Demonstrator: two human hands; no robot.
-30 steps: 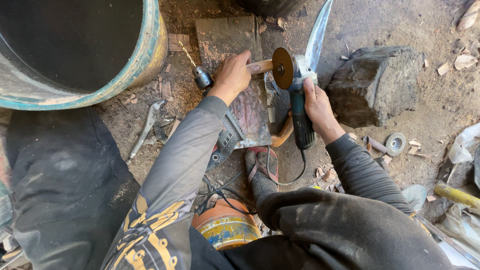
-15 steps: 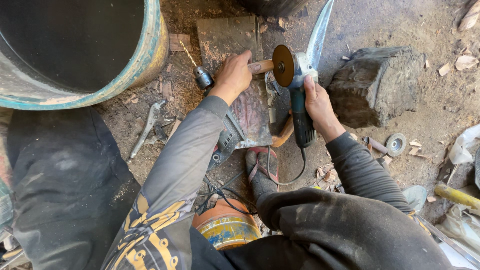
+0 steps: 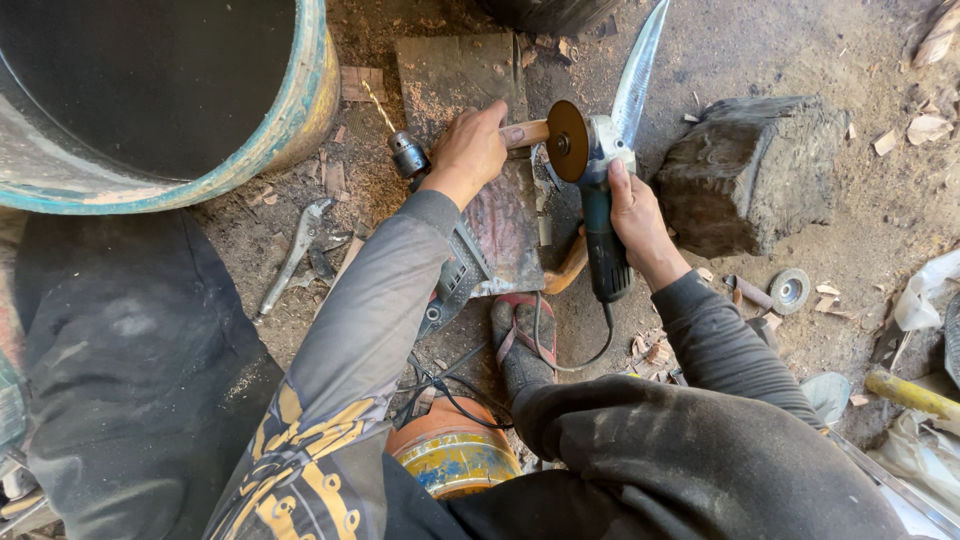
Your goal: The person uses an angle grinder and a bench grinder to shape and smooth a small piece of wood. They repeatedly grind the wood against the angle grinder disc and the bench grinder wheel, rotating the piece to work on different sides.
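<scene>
My left hand (image 3: 470,152) grips the wooden handle (image 3: 527,133) of a knife and holds it against the brown disc (image 3: 567,140) of an angle grinder (image 3: 600,215). My right hand (image 3: 632,210) is wrapped around the grinder's dark body. The knife's long curved steel blade (image 3: 640,75) points away from me, past the disc. My foot in a sandal (image 3: 523,340) rests below the grinder, on the ground, with the grinder's cable looping beside it.
A big teal-rimmed drum (image 3: 170,100) stands at the left. An electric drill (image 3: 440,230) lies under my left arm on a board (image 3: 465,75). A dark rock (image 3: 755,170) sits at the right, a wrench (image 3: 295,250) and a spare disc (image 3: 790,290) on the dirt, a paint can (image 3: 455,455) near me.
</scene>
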